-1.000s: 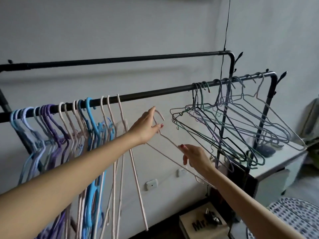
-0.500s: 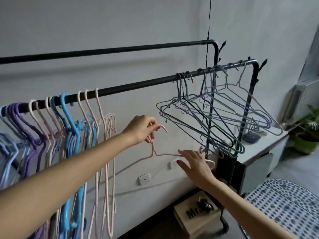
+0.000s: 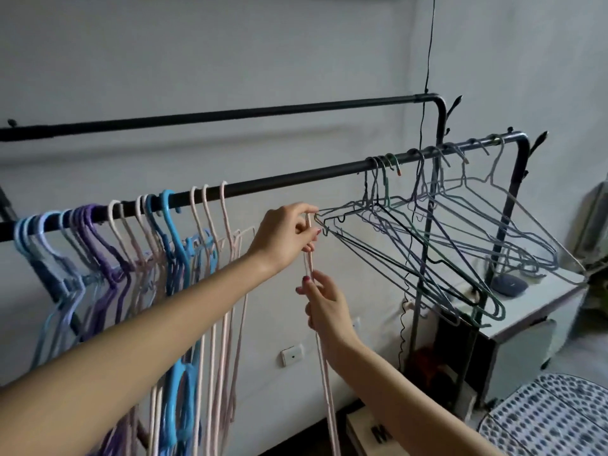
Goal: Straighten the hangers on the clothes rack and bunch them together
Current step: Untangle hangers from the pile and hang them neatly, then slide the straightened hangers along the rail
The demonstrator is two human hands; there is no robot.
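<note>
A black clothes rack has a near rail (image 3: pixel 296 179) and a far rail (image 3: pixel 230 115). Blue, purple and pale pink hangers (image 3: pixel 158 245) hang bunched on the near rail's left part. Thin wire hangers (image 3: pixel 437 238) hang skewed and tangled at its right end. My left hand (image 3: pixel 286 238) grips the top of a pale pink hanger (image 3: pixel 324 373), held off the rail below its middle and hanging edge-on. My right hand (image 3: pixel 324 304) pinches the same hanger just under my left hand.
A white cabinet (image 3: pixel 526 324) stands at the right under the wire hangers, with a dark rounded object (image 3: pixel 509 285) on top. A box (image 3: pixel 368 432) sits on the floor by the wall. A dotted pad (image 3: pixel 552 419) lies at lower right. A black cord (image 3: pixel 427 60) hangs down.
The pink hanger has turned from lying sideways to hanging edge-on. My right hand rose from its lower bar to just under my left hand. The view shifted.
</note>
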